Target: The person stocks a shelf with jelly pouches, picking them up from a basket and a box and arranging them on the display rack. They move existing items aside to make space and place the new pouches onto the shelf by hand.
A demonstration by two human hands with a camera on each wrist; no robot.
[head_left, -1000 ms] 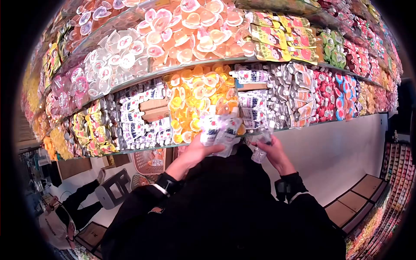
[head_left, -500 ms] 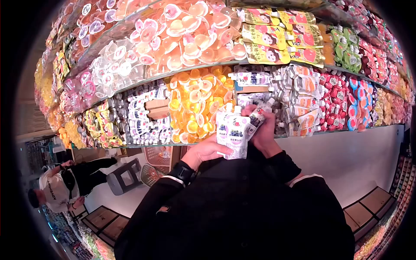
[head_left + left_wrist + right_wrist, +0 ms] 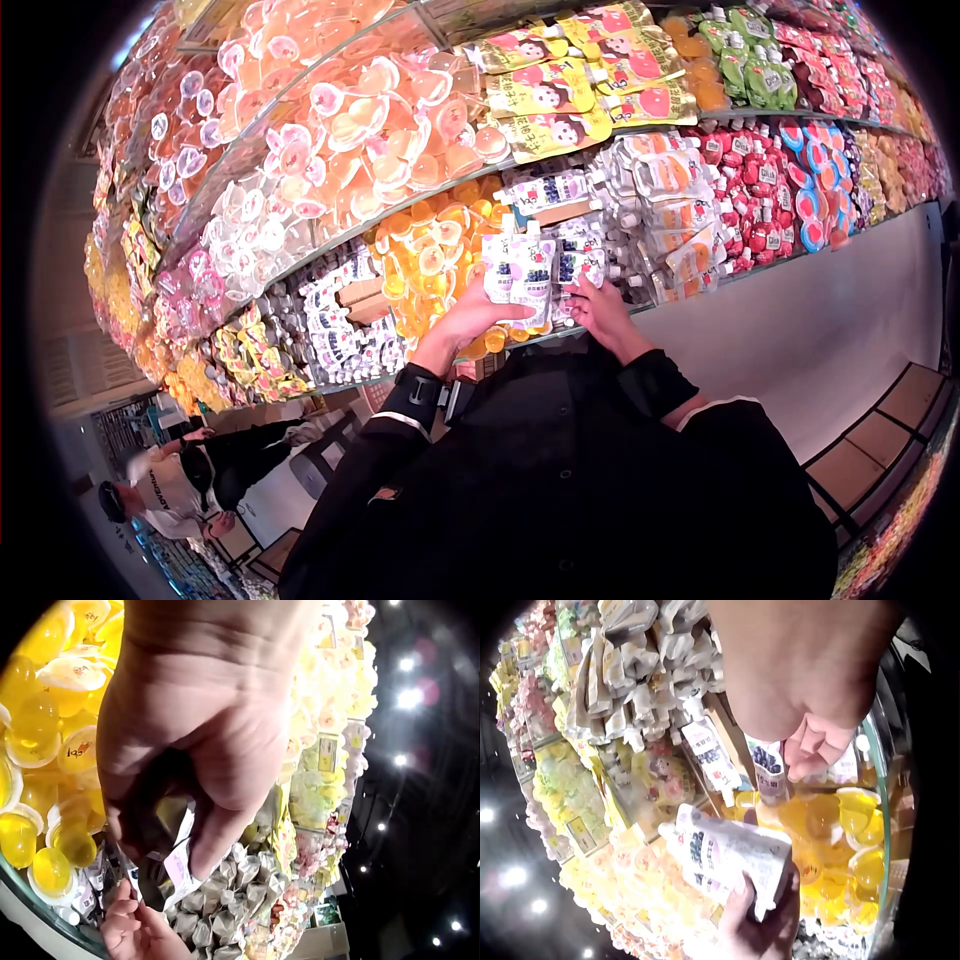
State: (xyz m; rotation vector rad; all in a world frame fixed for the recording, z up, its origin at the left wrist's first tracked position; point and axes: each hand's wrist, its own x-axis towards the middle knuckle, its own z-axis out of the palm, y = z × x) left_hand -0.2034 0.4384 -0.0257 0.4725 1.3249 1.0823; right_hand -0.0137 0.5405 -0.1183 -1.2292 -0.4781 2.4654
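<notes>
In the head view my left hand (image 3: pixel 468 312) grips white spouted pouches (image 3: pixel 532 275) with blueberry print, fanned side by side, spouts up. To their right my right hand (image 3: pixel 606 318) pinches the lower part of a similar pouch (image 3: pixel 580 264) at the shelf. The right wrist view shows the left thumb across the front pouch (image 3: pixel 733 851); the right hand (image 3: pixel 802 682) has its fingers bent beside another blueberry pouch (image 3: pixel 768 766). In the left wrist view my left hand (image 3: pixel 199 742) curls round the pouches (image 3: pixel 178 871), with the right hand (image 3: pixel 142 930) below.
Yellow jelly cups (image 3: pixel 430 262) lie left of the pouches, silver-and-orange pouches (image 3: pixel 680 215) to the right. A glass shelf edge (image 3: pixel 690 300) runs below them. Peach cups (image 3: pixel 370 130) and yellow pouches (image 3: pixel 545 92) fill the tier above. A person (image 3: pixel 175 485) is at lower left.
The pouch in my right hand has moved from a tilted position beside the left hand's pouches to upright at the shelf. The head view has turned, tilting the shelves.
</notes>
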